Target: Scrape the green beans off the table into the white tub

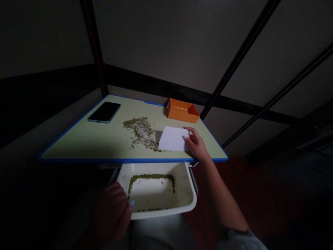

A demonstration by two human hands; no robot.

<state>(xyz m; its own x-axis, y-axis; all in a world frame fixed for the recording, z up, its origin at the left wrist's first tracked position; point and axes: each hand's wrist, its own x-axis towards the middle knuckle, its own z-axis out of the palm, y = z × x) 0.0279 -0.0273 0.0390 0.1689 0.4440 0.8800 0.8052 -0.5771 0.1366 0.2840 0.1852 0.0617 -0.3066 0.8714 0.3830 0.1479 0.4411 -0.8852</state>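
Tabletop (73, 146), blue-edged, stands over a white plastic tub (161, 212), whose near-left rim the left hand (114, 208) clasps with curled fingers. The right hand (196, 143) pinches a white card (173, 138) beside green, bean-like grains (142, 130) strewn mid-table; an edge kept flat and short, slow strokes should scatter fewest. No brand, label or writing is legible.

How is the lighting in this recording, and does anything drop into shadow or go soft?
Head view: dim overall, with the white card brightest and a shadow beside its left edge on the tabletop; head view: the left hand sits in much deeper shade than the right hand; head view: the far right is dark and soft, too murky to make out details.
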